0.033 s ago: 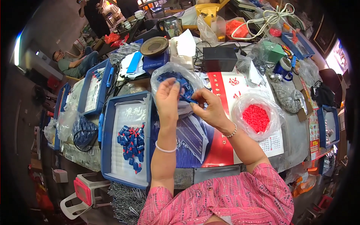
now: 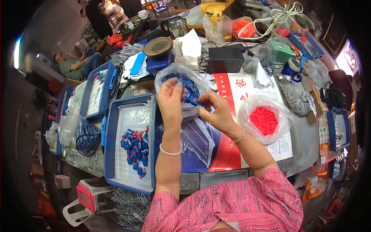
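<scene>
My left hand (image 2: 170, 94) is over the near left side of a clear plastic bag (image 2: 162, 74) of blue plastic pieces (image 2: 190, 89). Its fingers curl in toward the thumb; whatever they pinch is too small to make out. At the bag's near right side, my right hand (image 2: 216, 110) pinches a small blue plastic piece (image 2: 198, 104) between thumb and fingers. To the left, a blue tray (image 2: 109, 154) lined with white holds a loose pile of blue pieces with red parts (image 2: 135, 150).
Right of my right forearm sits a clear bag (image 2: 285, 116) of small red pieces (image 2: 264, 120). A printed sheet (image 2: 228, 162) lies beneath it. Behind are a black box (image 2: 226, 60) and a round-topped scale (image 2: 158, 47). A plastic stool (image 2: 87, 197) stands at lower left.
My left hand has shifted slightly to the left and away from my right hand. The right hand stays in nearly the same place with the blue piece.
</scene>
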### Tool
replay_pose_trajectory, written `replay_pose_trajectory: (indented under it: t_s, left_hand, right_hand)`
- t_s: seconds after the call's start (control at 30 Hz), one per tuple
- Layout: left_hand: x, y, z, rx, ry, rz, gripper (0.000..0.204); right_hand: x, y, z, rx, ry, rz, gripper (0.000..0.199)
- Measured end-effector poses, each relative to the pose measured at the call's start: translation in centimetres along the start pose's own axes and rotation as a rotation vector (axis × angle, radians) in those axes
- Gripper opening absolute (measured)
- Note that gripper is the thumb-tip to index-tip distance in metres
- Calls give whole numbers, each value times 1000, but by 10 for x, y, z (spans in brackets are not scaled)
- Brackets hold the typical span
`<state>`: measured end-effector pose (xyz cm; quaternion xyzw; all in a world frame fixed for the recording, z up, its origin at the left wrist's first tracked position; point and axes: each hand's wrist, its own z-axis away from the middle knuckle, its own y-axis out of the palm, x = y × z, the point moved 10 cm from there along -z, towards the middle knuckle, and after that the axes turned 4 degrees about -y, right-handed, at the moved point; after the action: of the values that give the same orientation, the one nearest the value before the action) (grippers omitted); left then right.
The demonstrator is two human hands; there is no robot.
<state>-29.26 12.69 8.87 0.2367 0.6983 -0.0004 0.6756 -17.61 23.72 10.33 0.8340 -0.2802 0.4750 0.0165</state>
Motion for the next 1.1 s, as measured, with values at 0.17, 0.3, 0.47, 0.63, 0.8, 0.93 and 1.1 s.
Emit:
replay_pose_trajectory:
  t_s: [0.17,0.3,0.47,0.63,0.8,0.93,1.1]
  left_hand:
    - [-36,1,-1,-91,395,-885,21]
    - [-38,13,47,-76,472,-787,22]
    - [53,32,124,262,-302,86,21]
    - [96,14,167,216,-515,215,24]
    - [108,-8,190,226,-587,178,27]
    - [123,-7,209,292,-665,206,28]
    - [120,5,224,343,-706,125,31]
  right_hand:
    - [29,-17,20,-42,-76,135,20]
    - [35,-44,35,-152,-128,178,26]
    - [49,-28,73,11,-203,368,35]
    - [43,-38,116,146,-72,231,31]
    - [-37,-162,149,5,278,559,14]
    - [-76,-209,148,19,366,686,12]
    - [-104,-193,133,106,324,991,9]
